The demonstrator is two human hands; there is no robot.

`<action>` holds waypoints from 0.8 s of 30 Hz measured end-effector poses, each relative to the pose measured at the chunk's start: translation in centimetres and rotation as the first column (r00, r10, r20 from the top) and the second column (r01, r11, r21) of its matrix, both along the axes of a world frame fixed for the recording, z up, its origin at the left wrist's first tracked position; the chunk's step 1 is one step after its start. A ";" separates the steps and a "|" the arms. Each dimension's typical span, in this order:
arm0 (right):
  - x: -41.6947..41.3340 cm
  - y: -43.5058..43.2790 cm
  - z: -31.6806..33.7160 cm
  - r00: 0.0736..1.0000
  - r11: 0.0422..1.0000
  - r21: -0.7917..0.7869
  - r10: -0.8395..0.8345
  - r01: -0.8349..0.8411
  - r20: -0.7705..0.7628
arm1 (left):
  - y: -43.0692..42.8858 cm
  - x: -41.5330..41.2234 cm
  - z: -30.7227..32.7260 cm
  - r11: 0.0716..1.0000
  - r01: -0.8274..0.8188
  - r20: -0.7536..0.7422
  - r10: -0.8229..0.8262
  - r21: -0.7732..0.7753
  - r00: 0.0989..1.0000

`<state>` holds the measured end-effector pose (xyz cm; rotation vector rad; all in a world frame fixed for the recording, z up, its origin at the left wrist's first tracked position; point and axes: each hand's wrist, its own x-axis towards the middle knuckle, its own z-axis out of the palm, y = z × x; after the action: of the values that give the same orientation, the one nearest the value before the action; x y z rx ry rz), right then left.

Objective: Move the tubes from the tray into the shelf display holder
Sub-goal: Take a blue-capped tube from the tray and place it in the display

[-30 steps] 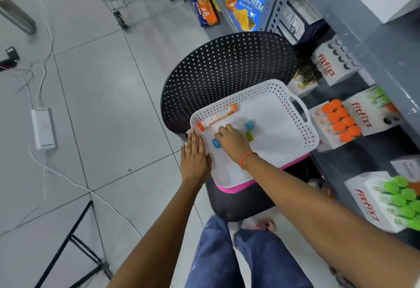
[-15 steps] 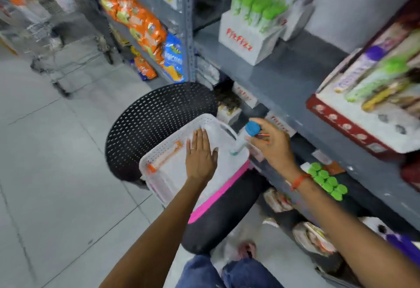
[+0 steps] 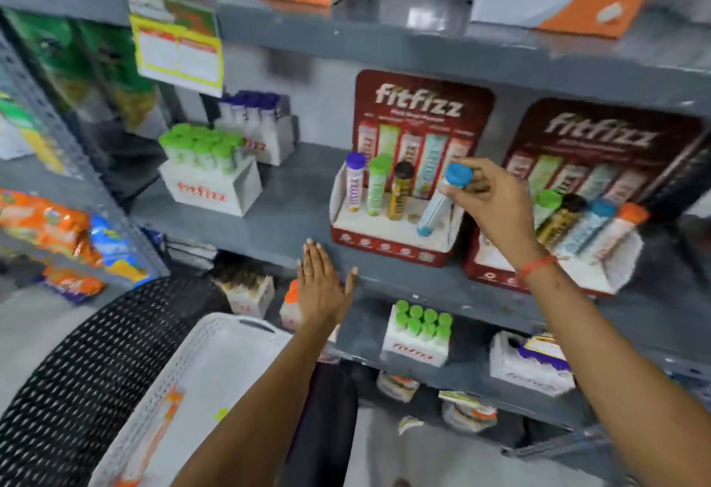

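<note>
My right hand (image 3: 486, 198) grips a white tube with a blue cap (image 3: 442, 202) near its top. The tube is tilted, and its lower end sits over the white base of the red display holder (image 3: 388, 244) on the middle shelf. In the holder stand a purple-capped tube (image 3: 354, 186), a green-capped tube (image 3: 378, 184) and a dark-capped gold tube (image 3: 401, 190). My left hand (image 3: 323, 286) is flat with fingers straight, raised in front of the shelf edge, holding nothing. The white perforated tray (image 3: 215, 332) sits at the bottom left with an orange tube (image 3: 161, 425) lying in it.
A second red display holder (image 3: 538, 275) with several tubes stands to the right. White boxes of green-capped tubes (image 3: 207, 171) and purple-capped tubes (image 3: 261, 125) sit at the left of the shelf. A black perforated chair (image 3: 77, 371) carries the tray. More boxes fill the lower shelf (image 3: 419, 336).
My right hand lifted the blue-capped tube from the tray up to the red display holder. My left hand left the tray and rose to the shelf edge. The view swung up to the shelves.
</note>
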<state>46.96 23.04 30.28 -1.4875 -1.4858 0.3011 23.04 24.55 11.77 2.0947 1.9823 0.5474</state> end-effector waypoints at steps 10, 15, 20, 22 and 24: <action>-0.4 3.7 -0.1 0.992 0.995 -0.087 -0.047 0.058 0.120 | 0.6 -0.2 0.3 0.994 -0.002 -0.130 -0.012 -0.109 0.991; -0.6 4.2 -0.7 0.963 0.979 -0.175 -0.053 0.102 0.265 | 0.8 -0.3 0.4 0.988 -0.006 -0.174 -0.021 -0.153 0.985; -1.6 4.7 -0.9 0.946 0.963 -0.263 0.030 0.059 0.323 | 0.7 -0.2 0.6 0.987 -0.012 -0.191 -0.019 -0.163 0.981; -1.5 4.9 -0.6 0.929 0.960 -0.270 0.033 0.073 0.369 | 0.6 0.0 0.9 0.987 -0.005 -0.190 -0.026 -0.161 0.981; -1.7 5.1 -0.5 0.902 0.960 -0.262 0.030 0.094 0.431 | 0.5 0.0 1.1 0.986 -0.007 -0.189 -0.025 -0.165 0.982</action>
<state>45.21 28.13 29.77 -1.8927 -1.8223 0.1676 23.05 25.09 12.82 2.1215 2.0380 0.1779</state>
